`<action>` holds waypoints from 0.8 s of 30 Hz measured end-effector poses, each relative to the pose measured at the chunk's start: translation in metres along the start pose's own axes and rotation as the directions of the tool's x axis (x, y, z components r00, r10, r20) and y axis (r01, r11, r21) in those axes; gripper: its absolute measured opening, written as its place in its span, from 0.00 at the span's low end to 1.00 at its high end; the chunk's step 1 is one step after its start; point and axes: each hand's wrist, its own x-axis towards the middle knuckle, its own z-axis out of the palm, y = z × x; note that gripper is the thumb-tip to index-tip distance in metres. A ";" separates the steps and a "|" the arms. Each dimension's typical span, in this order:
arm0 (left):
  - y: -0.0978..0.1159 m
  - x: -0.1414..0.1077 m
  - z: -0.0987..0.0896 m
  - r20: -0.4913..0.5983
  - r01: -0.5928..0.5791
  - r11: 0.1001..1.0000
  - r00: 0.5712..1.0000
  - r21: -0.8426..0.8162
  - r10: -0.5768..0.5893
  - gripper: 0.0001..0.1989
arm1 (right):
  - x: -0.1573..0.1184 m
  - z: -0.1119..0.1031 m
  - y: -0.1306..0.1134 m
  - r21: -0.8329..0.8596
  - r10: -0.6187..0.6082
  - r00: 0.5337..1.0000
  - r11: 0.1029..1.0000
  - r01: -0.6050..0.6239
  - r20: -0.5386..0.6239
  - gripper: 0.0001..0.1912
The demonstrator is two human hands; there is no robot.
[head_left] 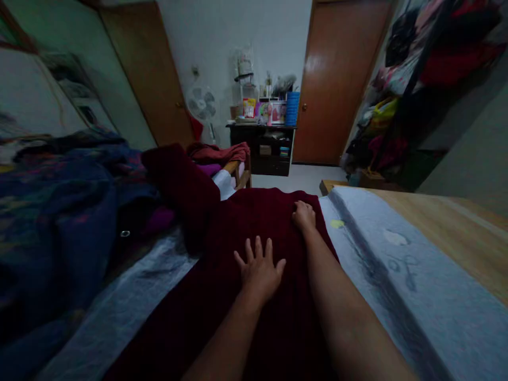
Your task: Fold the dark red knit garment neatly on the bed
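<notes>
A dark red garment (254, 217) is spread lengthwise in front of me, with a sleeve-like part (180, 185) lying out to the left. My left hand (260, 272) rests flat on the middle of the cloth, fingers spread and nothing in them. Farther forward, near the garment's right edge, my right hand (305, 214) has its fingers curled down onto the fabric. Its fingertips are partly hidden, but they appear to grip the cloth. Under the garment lies a pale blue-grey cover (373, 254) with a dark stripe.
A heap of dark blue clothes (71, 211) fills the left side. Bare wooden board (448, 211) shows at the right. Beyond stand a wooden chair (244, 177) with clothes, a fan (201, 103), a dark cabinet (260, 161) and a brown door (337, 79). Clothes hang at the upper right.
</notes>
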 end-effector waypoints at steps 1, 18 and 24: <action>0.000 0.000 0.000 0.003 -0.002 1.000 1.000 0.002 0.002 0.35 | 0.000 0.000 0.000 0.000 0.003 1.000 1.000 -0.003 0.002 0.24; 0.000 -0.001 -0.003 0.035 -0.006 0.999 0.999 0.036 0.005 0.35 | -0.006 -0.014 -0.005 0.004 0.013 1.000 1.000 -0.013 0.022 0.17; 0.000 -0.002 -0.004 0.035 -0.004 1.000 0.999 0.015 0.004 0.35 | -0.006 -0.015 -0.006 -0.012 0.012 0.999 1.000 -0.012 0.031 0.16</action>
